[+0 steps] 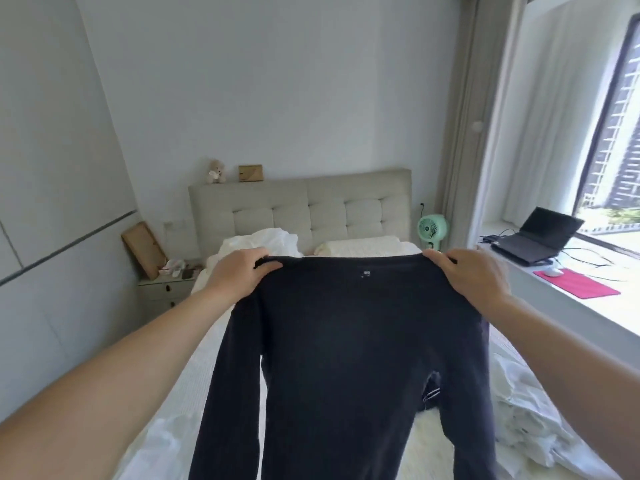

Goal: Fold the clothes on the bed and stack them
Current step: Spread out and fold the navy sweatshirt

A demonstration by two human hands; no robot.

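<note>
1. Both bare forearms reach forward from the near corners of the view and converge on a dark long-sleeved top (pixel 349 348) held up over the bed (pixel 207 344).
2. The left hand (pixel 239 275) grips the top's left shoulder. Its fingers are curled over the upper edge with cloth bunched under them; the back of the hand faces the camera.
3. The right hand (pixel 471 277) grips the right shoulder in the same manner, fingers curled over the edge, wrist bent slightly inward.
4. The top hangs spread between the two hands, neckline uppermost and stretched nearly level, a small label mark just below its centre. The body and both sleeves drop toward the near edge of the view.
5. White bedding (pixel 526 420) lies rumpled on the right near side of the bed, and more white cloth (pixel 266 239) is heaped at the far end against the padded headboard (pixel 301 206), beside a pillow (pixel 360 245).
6. A green fan (pixel 430 230) stands to the right of the headboard. A laptop (pixel 533 237) and a red mat (pixel 575 284) sit on the window ledge at right.
</note>
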